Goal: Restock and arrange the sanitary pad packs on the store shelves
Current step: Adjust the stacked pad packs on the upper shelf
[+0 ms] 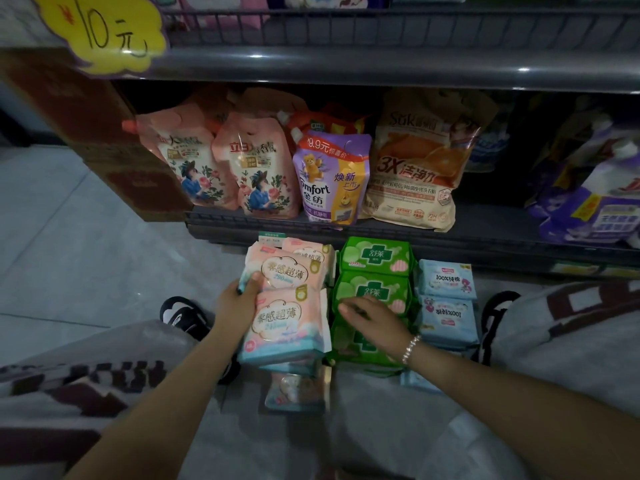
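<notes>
Below a shelf [381,233] of detergent pouches [259,174], three rows of pad packs sit low: pink packs [287,317] at nine o'clock, green packs [375,261] centre, blue packs [446,299] at three o'clock. The left hand [242,299] grips a pink pack's left edge, thumb on top; squaring it flush with its neighbours looks the aim. The right hand [374,318] rests flat, fingers straight, steadying the green packs just right of that grip.

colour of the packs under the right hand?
Green packs with a white cross logo, under the right hand; clearest in the head view.
</notes>
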Action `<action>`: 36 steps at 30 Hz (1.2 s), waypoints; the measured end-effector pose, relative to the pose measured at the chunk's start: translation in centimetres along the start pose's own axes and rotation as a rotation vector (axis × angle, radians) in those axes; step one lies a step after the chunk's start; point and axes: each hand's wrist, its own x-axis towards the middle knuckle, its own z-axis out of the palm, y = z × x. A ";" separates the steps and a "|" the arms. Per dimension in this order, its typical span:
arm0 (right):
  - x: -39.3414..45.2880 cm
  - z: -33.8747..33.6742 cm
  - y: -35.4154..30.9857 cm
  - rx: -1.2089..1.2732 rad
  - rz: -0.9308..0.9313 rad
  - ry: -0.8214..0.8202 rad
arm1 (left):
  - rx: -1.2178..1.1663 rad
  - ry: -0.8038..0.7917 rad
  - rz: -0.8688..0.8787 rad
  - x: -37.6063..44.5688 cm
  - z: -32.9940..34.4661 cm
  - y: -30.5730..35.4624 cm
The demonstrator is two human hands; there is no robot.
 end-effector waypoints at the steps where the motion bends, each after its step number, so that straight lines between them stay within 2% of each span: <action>1: 0.3 0.2 -1.1 0.163 0.080 -0.050 | -0.029 0.012 -0.003 0.0 0.2 -0.1; 3: 0.9 0.5 -3.0 0.416 0.218 -0.154 | -0.083 0.036 0.002 0.0 0.5 -0.3; 7: 2.0 1.2 -5.0 0.680 0.193 -0.288 | -0.166 0.084 -0.028 0.5 0.5 -1.1; 12: 3.9 0.5 -4.9 0.583 0.227 -0.212 | -0.299 0.000 -0.182 1.4 -0.1 -2.4; 16: 5.4 -1.4 -3.8 0.641 0.290 -0.034 | -0.356 -0.062 -0.399 2.6 -2.4 -5.5; 20: 6.9 -2.1 -1.9 0.712 0.357 0.131 | -0.451 -0.249 -0.608 2.5 -3.4 -7.7; 23: 7.3 -1.4 -1.0 0.704 0.412 0.159 | -0.408 -0.401 -0.706 2.0 -3.5 -8.5; 28: 7.4 -0.1 -0.4 0.682 0.462 0.129 | -0.314 -0.479 -0.766 2.0 -2.4 -11.2; 36: 6.6 1.3 -0.1 0.687 0.429 0.090 | -0.421 -0.346 -0.664 1.6 1.9 -11.9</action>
